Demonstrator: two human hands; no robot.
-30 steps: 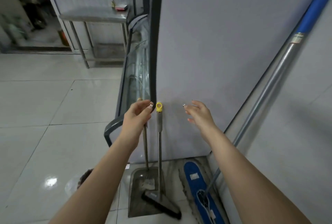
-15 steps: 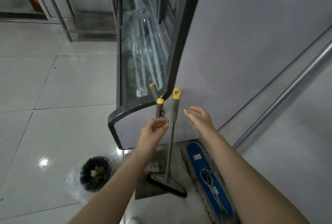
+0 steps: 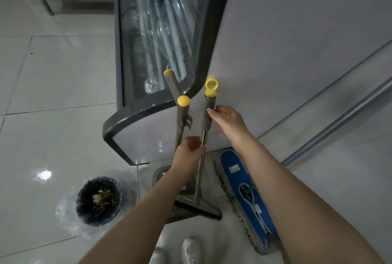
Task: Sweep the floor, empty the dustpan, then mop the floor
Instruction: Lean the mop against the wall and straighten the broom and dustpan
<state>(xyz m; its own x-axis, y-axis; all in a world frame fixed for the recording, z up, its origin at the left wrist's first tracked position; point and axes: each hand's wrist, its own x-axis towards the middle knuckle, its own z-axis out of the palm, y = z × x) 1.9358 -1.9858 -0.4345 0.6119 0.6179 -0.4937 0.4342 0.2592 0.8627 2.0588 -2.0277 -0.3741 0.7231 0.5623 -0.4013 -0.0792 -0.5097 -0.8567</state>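
Note:
The broom stands upright against the grey cabinet side, with a yellow ring (image 3: 211, 87) on top, a grey grip (image 3: 207, 119) and its dark head (image 3: 197, 210) on the floor. My right hand (image 3: 228, 118) reaches in from the right, fingertips touching the grip, fingers not wrapped around it. Just left of it stands the dustpan handle (image 3: 182, 113) with a yellow cap, and its pan (image 3: 160, 175) rests on the floor. My left hand (image 3: 188, 152) is curled at that handle's lower part and hides it, its fingertips beside the broom shaft. The blue flat mop (image 3: 244, 189) lies at the right.
A glass-fronted display case (image 3: 157, 51) with a dark curved frame stands right behind the tools. A small bin (image 3: 98, 200) lined with a bag and holding scraps sits on the glossy tiles at the left. The mop's metal pole (image 3: 339, 119) leans along the right wall. My white shoes (image 3: 191, 249) are below.
My view has tilted down and closer. My left hand slid down the dustpan handle. My right hand moved left until its fingertips reached the broom grip.

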